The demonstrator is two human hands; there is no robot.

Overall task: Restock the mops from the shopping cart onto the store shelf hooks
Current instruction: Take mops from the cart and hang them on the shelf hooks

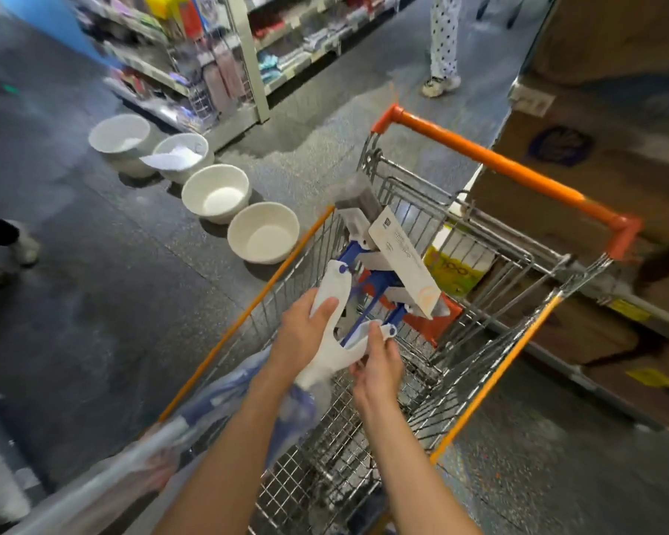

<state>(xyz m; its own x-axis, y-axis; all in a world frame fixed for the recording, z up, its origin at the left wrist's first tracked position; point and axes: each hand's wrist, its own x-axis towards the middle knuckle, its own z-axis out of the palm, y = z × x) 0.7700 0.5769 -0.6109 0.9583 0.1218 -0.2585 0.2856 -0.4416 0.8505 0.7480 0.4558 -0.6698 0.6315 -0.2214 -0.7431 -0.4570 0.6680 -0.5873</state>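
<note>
Mop (331,334) over cart (491,364), white yoke in both hands, head further in among other stock. Risk, my read: blue linkage past grip snags cart wire or boxed mop beyond on lift; bagged handle trailing behind left arm swings wide. Left hand (306,334) wrapped round left yoke arm, thumb on top. Right hand (377,359) pinches right arm, fingers curled.

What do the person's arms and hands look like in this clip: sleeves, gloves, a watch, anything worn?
Both forearms are bare as far as the frame shows, with no sleeve cuff in view. The left hand and the right hand wear no gloves. No watch, bracelet or ring shows on either wrist or on the fingers, though the picture is slightly blurred.
</note>
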